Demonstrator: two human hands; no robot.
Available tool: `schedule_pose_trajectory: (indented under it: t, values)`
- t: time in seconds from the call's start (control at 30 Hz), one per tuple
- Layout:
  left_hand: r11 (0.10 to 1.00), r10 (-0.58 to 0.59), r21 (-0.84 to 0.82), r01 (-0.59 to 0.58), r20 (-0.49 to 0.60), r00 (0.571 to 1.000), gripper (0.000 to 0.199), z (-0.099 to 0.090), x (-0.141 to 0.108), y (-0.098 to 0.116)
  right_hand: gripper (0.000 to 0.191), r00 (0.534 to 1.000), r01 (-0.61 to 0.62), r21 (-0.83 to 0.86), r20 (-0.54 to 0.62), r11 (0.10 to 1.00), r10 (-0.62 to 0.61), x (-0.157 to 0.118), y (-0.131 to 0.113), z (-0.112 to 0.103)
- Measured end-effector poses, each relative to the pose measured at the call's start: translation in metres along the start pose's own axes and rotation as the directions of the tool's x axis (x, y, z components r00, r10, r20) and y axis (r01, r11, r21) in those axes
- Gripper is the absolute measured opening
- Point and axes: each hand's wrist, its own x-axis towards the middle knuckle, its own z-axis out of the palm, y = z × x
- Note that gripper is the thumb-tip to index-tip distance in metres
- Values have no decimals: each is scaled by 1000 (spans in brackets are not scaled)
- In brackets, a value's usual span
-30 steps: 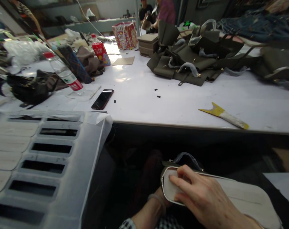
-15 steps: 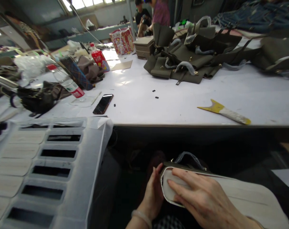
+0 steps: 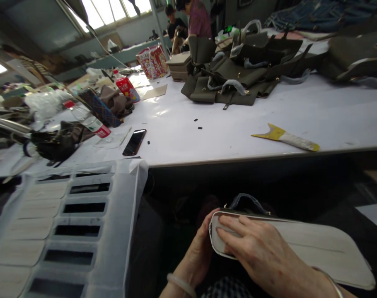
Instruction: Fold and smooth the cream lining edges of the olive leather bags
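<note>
An olive-green handbag lies tilted low in front of me, its long cream bottom panel (image 3: 315, 245) facing up toward me. At the far side its handle (image 3: 249, 198), wrapped in clear plastic, sticks up. My left hand (image 3: 198, 250) grips the rounded left end of the bag, fingers along its outer edge and partly hidden beneath it. Across the left part of the bottom panel lies my right hand (image 3: 255, 250), fingers outstretched and fingertips pressing on the panel near that end. A thin pale rim runs round the panel's edge.
At left stands a slotted translucent plastic crate (image 3: 120, 215) bearing several cream panels (image 3: 27, 248). On the white table (image 3: 176, 145) lie a phone (image 3: 134, 142), a yellow forked tool (image 3: 284, 136), a plastic bottle (image 3: 97, 124) and a pile of olive bags (image 3: 238, 82). Two people are behind.
The view has turned slightly, so the table and crate appear shifted. My right fingers have moved slightly left on the panel. The left hand keeps its grip on the bag's end.
</note>
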Motion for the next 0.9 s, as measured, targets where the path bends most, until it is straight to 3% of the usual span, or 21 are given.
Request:
schedule_pose_trajectory:
  t: [0.17, 0.3, 0.53, 0.73, 0.9]
  values:
    - [1000, -13, -13, 13, -43, 999, 54, 1, -2, -1, 27, 999, -35, 21, 32, 999, 34, 6, -3, -3]
    - [1000, 20, 14, -20, 1, 1000, 48, 4, -3, 0, 26, 998, -53, 26, 34, 998, 52, 6, -5, -1]
    - [1000, 22, 0, -22, -7, 1000, 46, 6, -6, 3, 42, 997, -67, 25, -46, 997, 68, -1, -4, 1]
    - [999, 4, 33, -4, -13, 1000, 42, 8, -6, 6, 35, 995, -94, 15, -17, 995, 95, 1, -4, 1]
    - [995, 17, 101, -18, 16, 1000, 43, 9, -3, 9, 41, 993, -97, -8, -62, 995, 97, -2, -2, 5]
